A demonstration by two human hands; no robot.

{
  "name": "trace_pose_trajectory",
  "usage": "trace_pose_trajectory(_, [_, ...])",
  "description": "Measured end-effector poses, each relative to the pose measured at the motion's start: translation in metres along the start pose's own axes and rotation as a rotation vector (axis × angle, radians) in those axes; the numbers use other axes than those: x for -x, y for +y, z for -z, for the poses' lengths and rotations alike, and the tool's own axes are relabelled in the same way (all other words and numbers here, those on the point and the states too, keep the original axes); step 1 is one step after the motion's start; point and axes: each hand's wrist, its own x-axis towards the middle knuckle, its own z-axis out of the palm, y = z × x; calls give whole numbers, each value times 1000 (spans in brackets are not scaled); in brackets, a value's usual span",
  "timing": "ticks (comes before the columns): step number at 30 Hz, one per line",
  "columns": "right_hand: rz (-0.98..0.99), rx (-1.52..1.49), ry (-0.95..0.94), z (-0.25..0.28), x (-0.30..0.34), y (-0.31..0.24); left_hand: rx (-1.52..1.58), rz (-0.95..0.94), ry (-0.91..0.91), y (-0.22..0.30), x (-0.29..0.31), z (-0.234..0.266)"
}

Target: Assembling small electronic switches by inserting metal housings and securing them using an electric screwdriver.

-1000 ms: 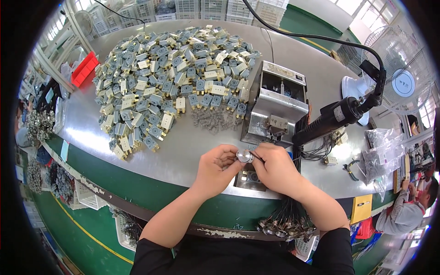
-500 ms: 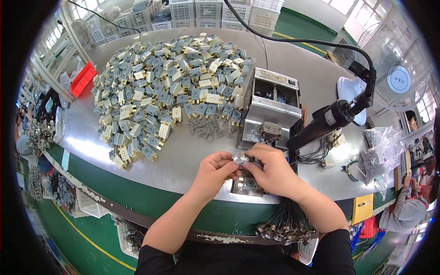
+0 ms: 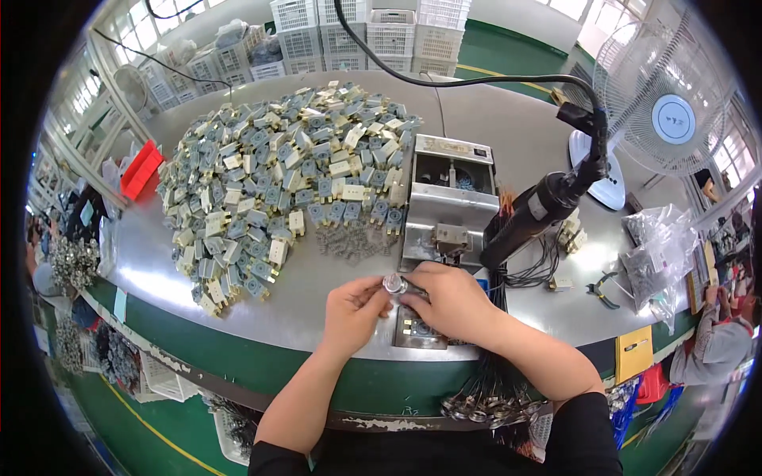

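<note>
Above the table's near edge, my left hand [image 3: 353, 316] and my right hand [image 3: 454, 301] meet at a small round silvery metal part [image 3: 393, 283]. My right thumb and fingers grip its side, and my left thumb and fingertips are closed against its other side. Just below my right hand is a flat metal fixture [image 3: 421, 343] with a small grey and brass piece in it, partly covered by the hand. Small coil springs [image 3: 346, 241] lie loose beyond my left hand. Behind my right hand stands a boxy metal machine [image 3: 448, 202].
A large heap of grey and cream switch-like blocks [image 3: 278, 170] covers the left of the table. A black cylindrical tool [image 3: 524, 222] leans beside the machine. Right are pliers [image 3: 605, 292], plastic bags [image 3: 659, 262] and a fan [image 3: 673, 119]. Wired metal parts [image 3: 492, 408] hang over the front edge.
The view has shifted, so the table's contents sit further left. Both hands still hold the round metal part together; its top now faces up more, and my left fingers have opened slightly around it.
</note>
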Motion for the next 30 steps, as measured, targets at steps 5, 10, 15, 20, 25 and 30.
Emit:
trace_pose_trajectory(5, [104, -305, -138, 18, 2, 5, 129, 144, -92, 15, 4, -6])
trace_pose_trajectory(10, [131, -344, -24, 18, 6, 2, 140, 22, -131, 7, 3, -3])
trace_pose_trajectory(15, [39, -133, 16, 10, 8, 0, 42, -189, -24, 2, 8, -8])
trace_pose_trajectory(20, [-5, 47, -54, 2, 6, -1, 10, -101, 23, 7, 5, -2])
trace_pose_trajectory(25, [85, -129, 29, 9, 3, 3, 60, 3, 48, 6, -1, 13])
trace_pose_trajectory(30, [72, -779, -193, 56, 15, 18, 146, -79, -49, 9, 2, 12])
